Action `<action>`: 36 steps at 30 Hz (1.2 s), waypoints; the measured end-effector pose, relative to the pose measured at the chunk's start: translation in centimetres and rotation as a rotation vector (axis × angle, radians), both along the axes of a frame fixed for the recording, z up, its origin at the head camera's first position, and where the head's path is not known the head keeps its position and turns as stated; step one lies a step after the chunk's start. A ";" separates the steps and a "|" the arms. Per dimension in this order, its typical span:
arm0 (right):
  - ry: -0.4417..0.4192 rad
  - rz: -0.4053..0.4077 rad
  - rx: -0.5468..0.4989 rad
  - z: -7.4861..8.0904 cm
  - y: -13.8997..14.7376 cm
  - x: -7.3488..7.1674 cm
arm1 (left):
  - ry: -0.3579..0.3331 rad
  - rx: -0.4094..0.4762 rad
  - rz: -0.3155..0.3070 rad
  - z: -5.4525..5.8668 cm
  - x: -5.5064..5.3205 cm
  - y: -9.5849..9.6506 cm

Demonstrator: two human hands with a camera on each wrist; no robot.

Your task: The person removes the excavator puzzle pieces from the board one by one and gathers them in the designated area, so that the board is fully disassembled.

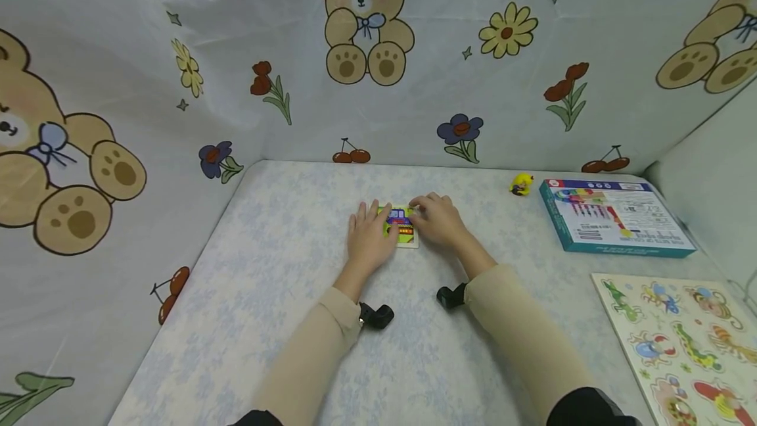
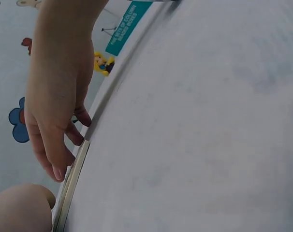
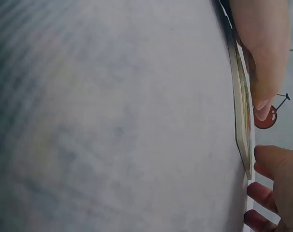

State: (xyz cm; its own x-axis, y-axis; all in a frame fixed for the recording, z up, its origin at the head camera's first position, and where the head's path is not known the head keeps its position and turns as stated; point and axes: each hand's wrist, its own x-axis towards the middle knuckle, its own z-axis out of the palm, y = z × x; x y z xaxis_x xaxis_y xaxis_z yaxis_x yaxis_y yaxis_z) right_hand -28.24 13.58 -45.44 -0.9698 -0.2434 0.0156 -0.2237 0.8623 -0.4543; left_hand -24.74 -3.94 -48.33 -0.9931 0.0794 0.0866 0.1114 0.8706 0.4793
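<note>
A small square puzzle board (image 1: 406, 236) with a colourful vehicle picture lies flat on the table. My left hand (image 1: 369, 236) rests along its left side, fingers extended forward and thumb over the picture. At the upper right corner is my right hand (image 1: 439, 221), its fingers loosely bent and fingertips right at the edge. The left wrist view has the right hand (image 2: 57, 92) reaching down to the board's pale edge (image 2: 73, 186), with the left thumb (image 2: 25, 208) beside it. Seen from the right wrist, the left hand (image 3: 262, 53) hangs over the layered board (image 3: 241, 106).
A yellow toy figure (image 1: 521, 184) stands near the back edge. To its right lies a teal-sided box (image 1: 618, 215). A board with insect pictures (image 1: 680, 347) is at the near right. Cartoon-printed fabric (image 1: 236, 31) hangs behind the table (image 1: 266, 268).
</note>
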 end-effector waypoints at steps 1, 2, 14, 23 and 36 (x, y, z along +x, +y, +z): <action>0.000 -0.003 0.008 0.0 -0.1 -0.1 | -0.001 -0.013 0.012 0.0 -0.1 0.1; -0.001 -0.004 0.014 0.0 -0.1 -0.1 | -0.001 -0.026 0.022 0.0 -0.2 0.2; -0.049 0.014 0.029 0.1 -0.1 -0.6 | 0.008 -0.071 0.073 0.0 -0.6 0.5; -0.080 0.025 0.021 0.2 0.0 -0.5 | 0.015 -0.060 0.070 -0.1 -0.2 0.5; -0.134 0.021 -0.016 0.0 -0.2 -1.3 | 0.028 -0.053 0.066 -0.3 -0.2 0.5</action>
State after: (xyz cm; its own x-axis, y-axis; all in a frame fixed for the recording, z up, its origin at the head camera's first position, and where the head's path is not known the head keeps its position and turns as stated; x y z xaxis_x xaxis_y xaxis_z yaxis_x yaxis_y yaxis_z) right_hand -29.54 13.43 -45.44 -0.9580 -0.2649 -0.1099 -0.1782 0.8502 -0.4954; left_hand -24.98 -3.49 -48.67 -0.9936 0.0190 0.1117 0.0655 0.9007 0.4294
